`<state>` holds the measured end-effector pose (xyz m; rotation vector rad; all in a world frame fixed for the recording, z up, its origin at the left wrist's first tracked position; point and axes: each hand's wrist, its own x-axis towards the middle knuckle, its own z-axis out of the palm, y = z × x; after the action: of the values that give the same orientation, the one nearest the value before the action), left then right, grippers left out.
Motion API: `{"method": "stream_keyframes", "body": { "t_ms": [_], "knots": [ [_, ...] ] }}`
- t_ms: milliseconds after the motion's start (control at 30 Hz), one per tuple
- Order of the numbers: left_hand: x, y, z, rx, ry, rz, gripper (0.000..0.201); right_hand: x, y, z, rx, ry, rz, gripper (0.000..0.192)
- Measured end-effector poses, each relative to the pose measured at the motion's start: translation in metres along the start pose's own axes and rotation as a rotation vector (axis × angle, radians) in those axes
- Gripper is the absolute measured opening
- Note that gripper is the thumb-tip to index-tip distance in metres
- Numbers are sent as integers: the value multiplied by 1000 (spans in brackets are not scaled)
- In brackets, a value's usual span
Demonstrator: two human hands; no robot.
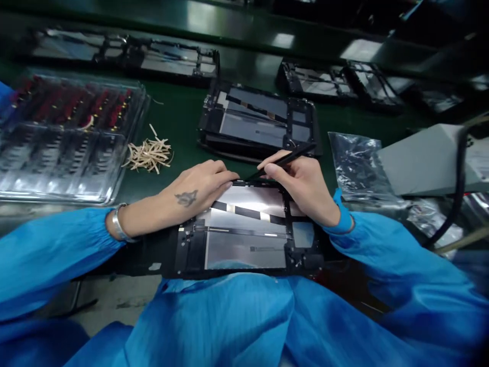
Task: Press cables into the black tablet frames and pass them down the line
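An opened tablet (pixel 244 255), black-framed with silvery plates and a dark ribbon cable inside, lies flat before me at the table's near edge. My left hand (pixel 202 186) reaches over its upper left part, fingers together, with thumb and fingertips closed on the far rim. Slim black tweezers (pixel 292 154) are pinched in my right hand (pixel 301 181). Their tip points left to the far rim, close beside my left fingertips. What lies right at the tip is too small to make out. Beyond both hands sits a stack of similar opened tablets (pixel 260 120).
Clear plastic trays (pixel 64 168), one with red and black parts, stand at left. A heap of thin tan strips (pixel 148 154) lies beside them. To the right are a plastic bag (pixel 355 163), a grey-white box (pixel 424 158) and a black cable (pixel 456 188). More opened tablets (pixel 171 58) line the back.
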<state>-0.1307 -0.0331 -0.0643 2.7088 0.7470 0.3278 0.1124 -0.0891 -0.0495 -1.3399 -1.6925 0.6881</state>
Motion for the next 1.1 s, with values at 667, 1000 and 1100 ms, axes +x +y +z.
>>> {"method": "stream_keyframes", "body": {
  "t_ms": [667,1000,1100],
  "knots": [
    [-2,0,7,52,53,24,31,-3,-9,-9,-115,-72,7,20],
    [-2,0,10,46,53,19,35,-4,-7,-9,-89,-35,19,18],
    [-5,-1,0,113,18,91,41,-8,-2,-7,-50,62,69,16]
  ]
}}
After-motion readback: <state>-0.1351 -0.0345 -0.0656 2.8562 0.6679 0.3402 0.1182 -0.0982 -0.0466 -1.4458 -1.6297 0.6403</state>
